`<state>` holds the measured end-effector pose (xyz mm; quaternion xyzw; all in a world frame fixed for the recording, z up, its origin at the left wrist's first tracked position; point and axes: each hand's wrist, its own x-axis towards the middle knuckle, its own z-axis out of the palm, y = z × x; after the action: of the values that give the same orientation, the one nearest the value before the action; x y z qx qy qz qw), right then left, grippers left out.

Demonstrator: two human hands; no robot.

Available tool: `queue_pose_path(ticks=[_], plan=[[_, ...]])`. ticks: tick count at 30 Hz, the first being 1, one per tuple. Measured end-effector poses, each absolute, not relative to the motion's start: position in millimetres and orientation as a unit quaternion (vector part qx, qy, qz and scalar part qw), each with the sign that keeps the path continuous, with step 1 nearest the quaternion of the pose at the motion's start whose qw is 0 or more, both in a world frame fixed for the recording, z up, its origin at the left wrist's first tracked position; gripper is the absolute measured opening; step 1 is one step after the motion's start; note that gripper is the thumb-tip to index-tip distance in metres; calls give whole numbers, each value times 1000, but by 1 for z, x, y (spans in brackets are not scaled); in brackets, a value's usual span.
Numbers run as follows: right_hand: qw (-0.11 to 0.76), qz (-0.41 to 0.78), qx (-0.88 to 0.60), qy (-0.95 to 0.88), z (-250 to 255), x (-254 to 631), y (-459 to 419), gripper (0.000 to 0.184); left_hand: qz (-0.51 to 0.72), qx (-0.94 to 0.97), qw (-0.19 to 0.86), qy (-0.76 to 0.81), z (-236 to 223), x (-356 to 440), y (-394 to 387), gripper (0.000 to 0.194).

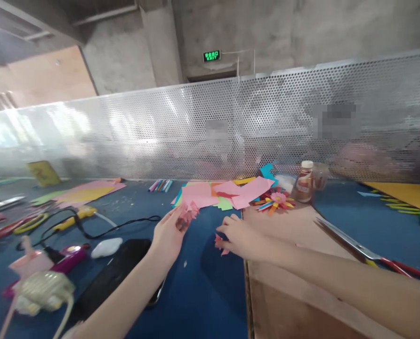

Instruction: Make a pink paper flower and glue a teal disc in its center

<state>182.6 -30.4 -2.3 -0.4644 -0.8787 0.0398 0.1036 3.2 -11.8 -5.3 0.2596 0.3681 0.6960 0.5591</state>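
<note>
My left hand (168,236) is closed around a crumpled, jagged-edged piece of pink paper (191,212), raised over the blue tabletop. To its right, my right hand (241,238) has curled fingers on a smaller cut pink paper scrap (218,242). Its fingertips are partly blurred. Behind both hands lies a heap of pink paper sheets (197,194) with some green and orange among them. A paper flower (278,199) with a pink centre and multicoloured petals rests just beyond my right hand, at the far end of a brown board.
Scissors with red handles (363,252) lie on the brown board (284,292). A brown bottle (304,182) stands behind. On the left are a black phone (114,278), a yellow glue gun (76,217) with its cord and several markers (160,185). A perforated metal screen (153,132) borders the table.
</note>
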Motion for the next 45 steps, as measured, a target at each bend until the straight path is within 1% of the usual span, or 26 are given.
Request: queue_pose_path(ticks=[2,4,5,9,16,20,25,29,33,36,45], plan=[[89,36,-472,-876,-2,174,-26,36,697,265,549,376,-11,2,-10,12],[83,34,-477,-874,-4,168,-26,37,696,284,538,381,-12,1,-9,17],[82,33,-478,-874,-5,165,-27,33,696,297,532,381,-11,0,-9,20],[79,18,-470,-879,-8,161,-30,7,696,349,504,373,-5,-3,-10,23],[78,-33,-422,-903,-7,160,-37,17,663,381,510,394,-10,-5,-9,26],[82,-5,-410,-909,-8,165,-34,12,633,405,517,410,-10,-5,-11,26],[93,19,-400,-912,-10,173,-23,17,586,446,516,437,-11,-3,-13,25],[69,-16,-375,-924,-12,173,-25,14,546,484,514,451,-14,-3,-14,25],[31,-63,-357,-932,-11,169,-33,17,520,509,509,459,-18,-5,-11,26],[19,-79,-359,-930,-10,168,-34,20,515,515,502,466,-20,-7,-9,26],[58,-38,-373,-925,-12,175,-20,12,507,514,506,471,-20,-6,-11,25]])
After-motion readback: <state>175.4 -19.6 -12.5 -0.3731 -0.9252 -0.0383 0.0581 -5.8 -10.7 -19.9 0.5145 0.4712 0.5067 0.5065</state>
